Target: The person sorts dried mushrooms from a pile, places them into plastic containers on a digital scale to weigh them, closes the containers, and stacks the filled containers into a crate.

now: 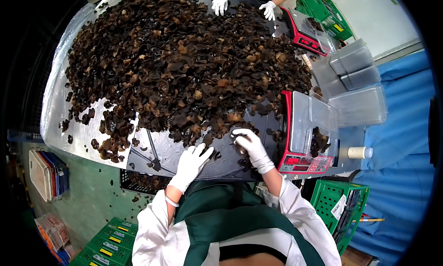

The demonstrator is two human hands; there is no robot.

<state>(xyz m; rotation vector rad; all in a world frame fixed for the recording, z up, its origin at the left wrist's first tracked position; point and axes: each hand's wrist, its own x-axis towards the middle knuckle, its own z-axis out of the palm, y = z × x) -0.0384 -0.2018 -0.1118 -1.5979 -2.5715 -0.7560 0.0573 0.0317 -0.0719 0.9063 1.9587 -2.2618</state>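
A broad heap of dark brown wood ear mushrooms (184, 77) covers most of the table. At its near edge lies my left hand (193, 163), white-gloved, with fingers stretched out flat beside a few loose pieces. My right hand (251, 148), gloved too, is at the heap's front right. Its fingers curl around a dark piece of wood ear mushroom, which is partly hidden. Just right of that hand stands a red scale (295, 161) with a clear plastic container (314, 118) on top, holding a few mushrooms.
Across the table are a co-worker's gloved hands (220, 3) and a second red scale (310, 42). Clear containers (357, 104) are stacked at the right, near a white-capped bottle (360, 152). Green crates (339, 206) stand below, and a black basket (140, 180) sits under the front edge.
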